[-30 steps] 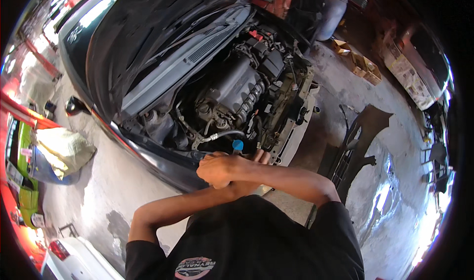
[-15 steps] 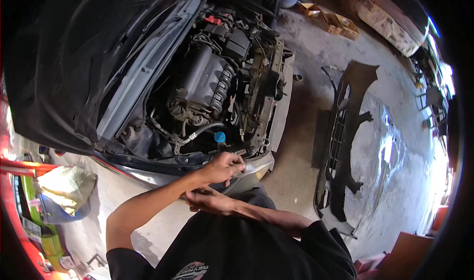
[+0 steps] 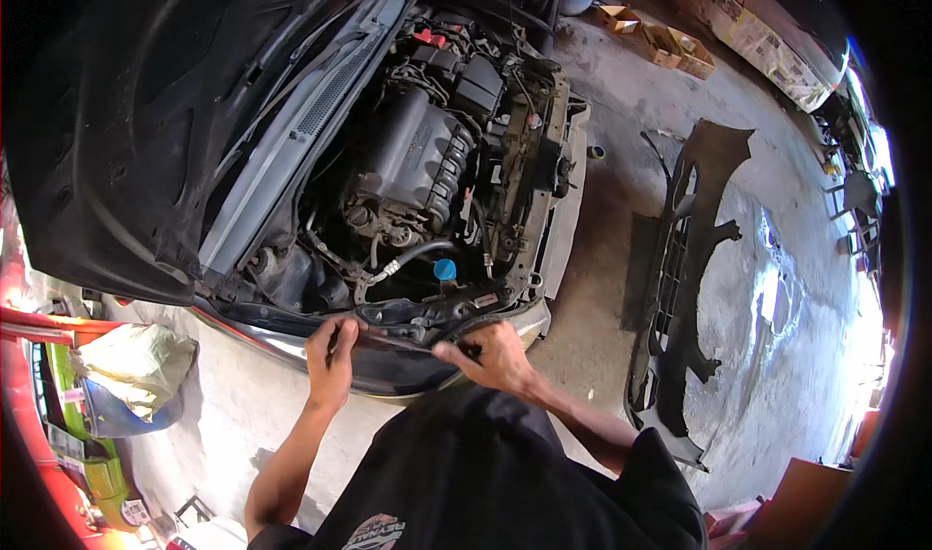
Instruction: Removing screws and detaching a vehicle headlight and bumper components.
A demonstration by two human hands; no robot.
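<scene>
Down at the car's near edge, a thin dark strip (image 3: 408,341) runs left to right along the fender (image 3: 388,380), its long axis spanning the gap between both hands. Left hand (image 3: 332,356) has its fingers (image 3: 342,334) curled closed over the strip's left end; right hand (image 3: 495,356) pinches the right end, fingers (image 3: 454,351) shut on it. It looks black, narrow and slightly bowed, just below the blue cap (image 3: 445,269) in the engine bay (image 3: 417,181).

Concrete floor (image 3: 621,191), detached bumper (image 3: 680,288), cardboard boxes (image 3: 670,45), car (image 3: 388,210)
</scene>
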